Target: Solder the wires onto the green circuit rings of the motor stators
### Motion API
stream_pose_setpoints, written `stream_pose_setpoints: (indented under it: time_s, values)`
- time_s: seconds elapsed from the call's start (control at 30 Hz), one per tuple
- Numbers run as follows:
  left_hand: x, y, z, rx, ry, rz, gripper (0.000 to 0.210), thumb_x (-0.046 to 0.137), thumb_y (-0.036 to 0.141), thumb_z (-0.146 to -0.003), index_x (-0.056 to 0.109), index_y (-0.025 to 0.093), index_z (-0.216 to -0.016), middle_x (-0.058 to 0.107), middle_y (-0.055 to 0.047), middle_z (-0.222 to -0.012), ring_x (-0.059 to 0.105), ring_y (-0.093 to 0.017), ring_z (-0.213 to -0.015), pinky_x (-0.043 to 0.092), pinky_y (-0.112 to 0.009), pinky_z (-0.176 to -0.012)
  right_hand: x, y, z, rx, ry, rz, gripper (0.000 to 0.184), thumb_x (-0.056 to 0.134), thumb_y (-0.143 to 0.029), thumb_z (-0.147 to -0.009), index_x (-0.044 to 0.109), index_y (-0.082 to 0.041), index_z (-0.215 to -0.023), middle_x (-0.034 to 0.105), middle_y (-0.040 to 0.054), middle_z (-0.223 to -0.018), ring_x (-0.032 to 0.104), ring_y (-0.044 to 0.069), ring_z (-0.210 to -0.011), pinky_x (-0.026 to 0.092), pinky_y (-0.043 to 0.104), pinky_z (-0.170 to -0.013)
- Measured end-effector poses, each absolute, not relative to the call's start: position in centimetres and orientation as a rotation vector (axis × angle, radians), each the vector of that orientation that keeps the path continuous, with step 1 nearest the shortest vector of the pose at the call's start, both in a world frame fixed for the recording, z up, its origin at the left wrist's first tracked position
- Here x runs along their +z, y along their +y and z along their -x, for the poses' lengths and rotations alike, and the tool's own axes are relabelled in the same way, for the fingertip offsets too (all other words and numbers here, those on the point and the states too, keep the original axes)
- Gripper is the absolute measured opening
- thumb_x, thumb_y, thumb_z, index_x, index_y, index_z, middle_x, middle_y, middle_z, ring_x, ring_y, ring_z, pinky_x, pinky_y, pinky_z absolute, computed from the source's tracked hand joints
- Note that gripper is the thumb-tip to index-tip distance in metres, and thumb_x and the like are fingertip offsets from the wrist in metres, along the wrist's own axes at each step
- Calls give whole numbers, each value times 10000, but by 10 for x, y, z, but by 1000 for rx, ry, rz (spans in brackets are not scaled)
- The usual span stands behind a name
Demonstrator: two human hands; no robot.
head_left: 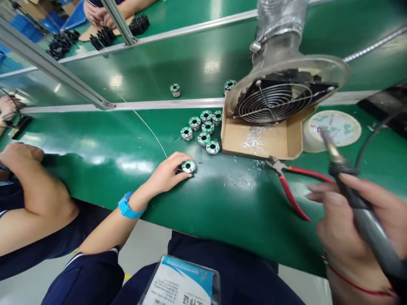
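Observation:
My left hand point(168, 173), with a blue wrist strap point(129, 206), pinches a small round motor stator with a green-and-white circuit board point(188, 166) on the bench. A thin strand of solder wire point(151, 130) runs from behind that hand toward the back rail. At the right, my right hand point(346, 220) is wrapped round the dark handle of a soldering iron point(359, 203), slightly blurred. Its tip points up and left, in front of a white round spool point(333, 129). Several similar stators point(204, 139) stand grouped beyond my left hand.
A fume extractor fan point(276, 101) overhangs a cardboard tray point(262, 148) with wire clippings. Red-handled cutters point(288, 182) lie before it. Two more stators, one a single stator point(175, 90), stand behind the metal rail point(165, 104). Co-workers' arms point(44, 195) are at left and across.

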State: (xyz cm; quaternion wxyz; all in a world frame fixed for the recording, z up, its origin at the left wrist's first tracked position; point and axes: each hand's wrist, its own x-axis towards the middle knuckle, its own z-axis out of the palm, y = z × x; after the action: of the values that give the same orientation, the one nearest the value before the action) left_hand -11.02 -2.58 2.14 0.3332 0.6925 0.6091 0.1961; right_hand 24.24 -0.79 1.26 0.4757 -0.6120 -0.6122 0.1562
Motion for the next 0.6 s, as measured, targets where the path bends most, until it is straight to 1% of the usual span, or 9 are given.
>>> stream_pose_setpoints:
  time_s: [0.03, 0.07, 0.1, 0.13, 0.2, 0.27, 0.4, 0.47, 0.6]
  values:
    - [21, -29, 95, 547, 1540, -1750, 343, 709, 280, -893, 630, 214, -1220, 649, -63, -1111, 583, -142, -829, 459, -247, -653, 19, -11, -236, 539, -1470, 1374, 333, 666, -404, -844, 700, -382, -1175, 755, 42, -826, 719, 264, -619, 593, 450, -554]
    - [22, -31, 80, 571, 1484, -1676, 366, 722, 298, -885, 620, 213, -1226, 654, -48, -1052, 550, -122, -748, 438, -240, -616, 25, -13, -230, 642, -1485, 1258, 361, 670, -340, -862, 689, -380, -1220, 773, 27, -881, 732, 240, -643, 603, 415, -559]
    - [24, -32, 65, 586, 1427, -1603, 391, 735, 317, -877, 611, 214, -1234, 649, -31, -990, 504, -104, -677, 413, -234, -583, 30, -15, -225, 730, -1522, 1185, 380, 660, -292, -883, 673, -378, -1253, 780, 9, -912, 741, 214, -670, 617, 388, -588]
    - [26, -33, 51, 597, 1371, -1546, 408, 748, 336, -869, 609, 216, -1234, 635, -14, -936, 460, -91, -632, 389, -230, -558, 34, -16, -221, 806, -1578, 1168, 386, 644, -263, -905, 657, -372, -1274, 781, -3, -950, 754, 195, -727, 637, 378, -658]
    - [33, -32, 27, 623, 1259, -1498, 407, 774, 358, -854, 626, 215, -1205, 604, 6, -878, 424, -82, -615, 360, -224, -544, 41, -15, -217, 901, -1700, 1202, 362, 651, -255, -912, 645, -338, -1264, 771, -13, -967, 757, 179, -836, 645, 382, -808]
    - [39, -29, 10, 658, 1163, -1512, 394, 798, 366, -843, 653, 207, -1173, 570, 21, -843, 408, -71, -610, 342, -214, -535, 48, -11, -216, 997, -1771, 1192, 379, 683, -262, -891, 617, -300, -1263, 748, -11, -958, 739, 169, -882, 628, 380, -888]
    - [43, -25, -6, 749, 1054, -1585, 422, 822, 414, -828, 693, 179, -1153, 528, 33, -812, 375, -39, -565, 310, -193, -496, 59, 0, -218, 1195, -1791, 1094, 419, 682, -207, -877, 561, -241, -1277, 696, -18, -898, 701, 130, -858, 593, 337, -926]
    - [42, -25, -8, 793, 1029, -1622, 436, 819, 430, -831, 705, 182, -1171, 518, 35, -793, 372, -38, -561, 303, -188, -489, 62, 4, -218, 1259, -1784, 1097, 413, 675, -175, -874, 559, -223, -1267, 683, -27, -870, 687, 111, -826, 585, 310, -897]
    - [38, -28, -8, 827, 1007, -1703, 455, 803, 453, -840, 715, 201, -1208, 547, 25, -790, 395, -54, -580, 323, -192, -498, 60, 7, -219, 1374, -1726, 1039, 423, 688, -184, -866, 549, -202, -1264, 672, -40, -847, 662, 92, -791, 575, 277, -846]
